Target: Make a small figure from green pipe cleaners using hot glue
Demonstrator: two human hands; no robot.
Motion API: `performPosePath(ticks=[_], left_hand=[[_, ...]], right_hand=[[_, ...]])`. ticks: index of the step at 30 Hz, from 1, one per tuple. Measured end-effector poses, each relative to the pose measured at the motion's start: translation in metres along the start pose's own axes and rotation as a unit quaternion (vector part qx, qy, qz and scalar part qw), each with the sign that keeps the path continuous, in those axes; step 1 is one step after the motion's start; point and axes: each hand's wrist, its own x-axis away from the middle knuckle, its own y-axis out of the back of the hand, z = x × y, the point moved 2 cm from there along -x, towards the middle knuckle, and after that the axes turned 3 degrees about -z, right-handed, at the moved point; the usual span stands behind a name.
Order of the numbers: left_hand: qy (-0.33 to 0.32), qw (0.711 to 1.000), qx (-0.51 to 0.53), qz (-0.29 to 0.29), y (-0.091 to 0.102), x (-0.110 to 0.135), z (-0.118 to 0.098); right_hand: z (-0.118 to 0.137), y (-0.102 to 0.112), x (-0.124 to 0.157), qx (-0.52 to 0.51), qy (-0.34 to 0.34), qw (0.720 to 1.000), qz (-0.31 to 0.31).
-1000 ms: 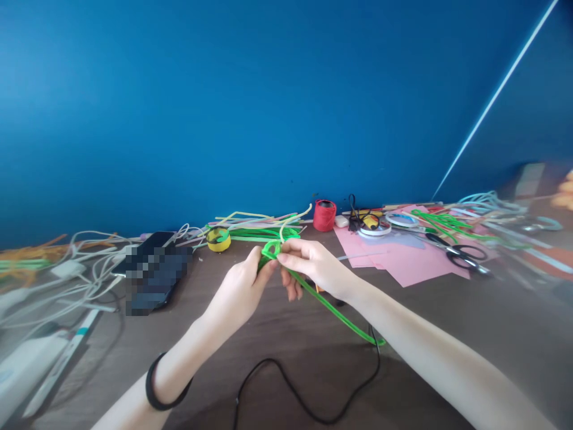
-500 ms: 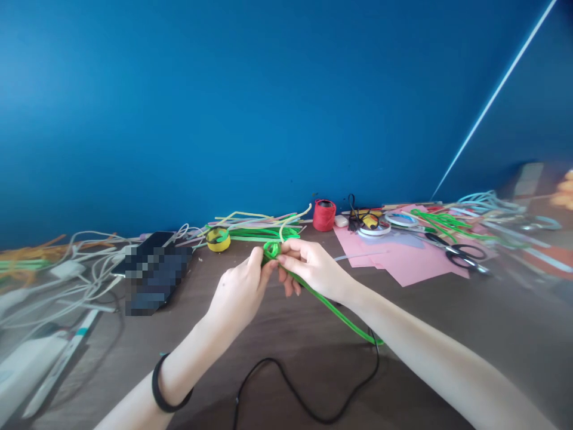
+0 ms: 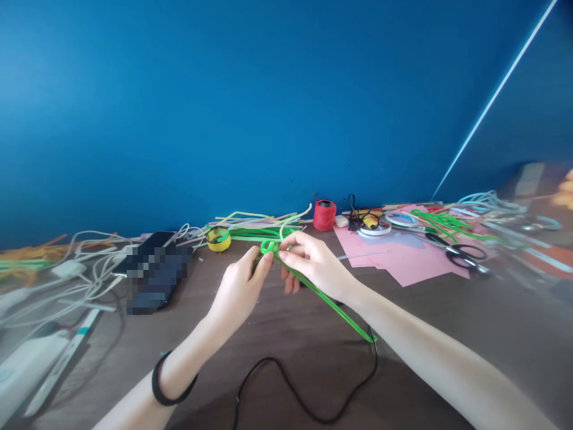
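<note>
Above the middle of the brown table (image 3: pixel 277 334), my left hand (image 3: pixel 237 289) and my right hand (image 3: pixel 316 266) pinch a bright green pipe cleaner (image 3: pixel 313 286) between fingertips. Its upper end is bent into a small loop by my fingers. The straight tail runs down to the right along my right forearm. Both hands are closed on it.
A black cable (image 3: pixel 304 400) curls on the table below my hands. A phone (image 3: pixel 154 269) and white cables (image 3: pixel 67 280) lie left. More pipe cleaners (image 3: pixel 255 230), a yellow tape roll (image 3: pixel 218 239), a red thread spool (image 3: pixel 324 215), pink paper (image 3: pixel 403 260) and scissors (image 3: pixel 461 254) sit behind and right.
The loop at the top of the green pipe cleaner has been worked tighter. My left fingers slid up along it, and the tail swung slightly left.
</note>
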Motion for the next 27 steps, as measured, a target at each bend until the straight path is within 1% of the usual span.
performPosePath(ticks=[2,3,7,9,11,14,19,21,23,24,25,26,27], left_hand=[[-0.001,1.0,0.021,0.009,0.0,0.0,-0.001],[-0.002,0.999,0.037,0.015,0.0,0.001,-0.002],[0.014,0.992,0.114,0.055,-0.001,0.002,-0.003],[0.031,0.986,0.148,0.071,-0.002,0.003,-0.002],[0.044,0.98,0.179,0.079,-0.002,0.003,-0.001],[0.065,0.967,0.225,0.101,-0.004,0.003,0.0],[0.095,0.948,0.276,0.13,-0.004,0.003,-0.002],[0.11,0.935,0.303,0.145,-0.004,0.002,0.0],[0.122,0.92,0.335,0.163,-0.005,0.001,0.004],[0.125,0.913,0.349,0.17,-0.005,0.0,0.007],[0.127,0.907,0.36,0.176,-0.006,0.0,0.009],[0.127,0.902,0.37,0.183,-0.006,-0.001,0.012],[0.127,0.897,0.38,0.189,-0.006,-0.002,0.013]], right_hand=[[0.002,0.002,0.0,0.007,0.011,1.0,-0.008],[0.003,0.003,0.0,0.023,0.029,0.999,-0.02],[0.008,0.007,0.001,0.128,0.128,0.981,-0.066],[0.009,0.006,0.001,0.139,0.156,0.976,-0.054],[0.01,0.005,0.001,0.123,0.162,0.979,-0.034],[0.01,0.004,0.002,0.105,0.153,0.982,-0.014],[0.011,0.003,0.001,0.1,0.145,0.984,-0.006],[0.01,0.008,-0.002,0.086,0.137,0.987,-0.007],[0.008,0.018,-0.007,0.081,0.108,0.991,-0.023],[0.006,0.026,-0.01,0.101,0.08,0.991,-0.039],[0.003,0.035,-0.012,0.144,0.041,0.987,-0.051],[0.001,0.044,-0.013,0.212,0.0,0.976,-0.057],[-0.001,0.054,-0.014,0.304,-0.041,0.95,-0.053]])
